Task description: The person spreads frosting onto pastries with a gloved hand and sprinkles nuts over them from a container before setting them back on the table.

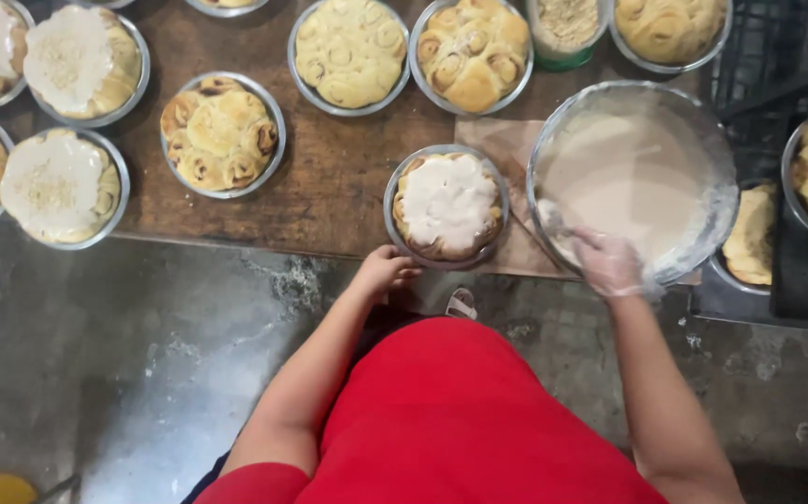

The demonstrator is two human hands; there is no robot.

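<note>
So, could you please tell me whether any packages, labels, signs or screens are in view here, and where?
No labels, signs or screens show.
Clear round plastic tub with green base: top edge of the brown wooden table, between two round metal pans of buns, filled with pale crumbs; the nearest thing to a package.

head camera, steeply down, close overhead

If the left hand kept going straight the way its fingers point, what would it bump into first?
Probably the small pan of iced rolls. The left hand already sits at its near rim, fingers pointing toward it, though actual contact is hard to judge.
</note>
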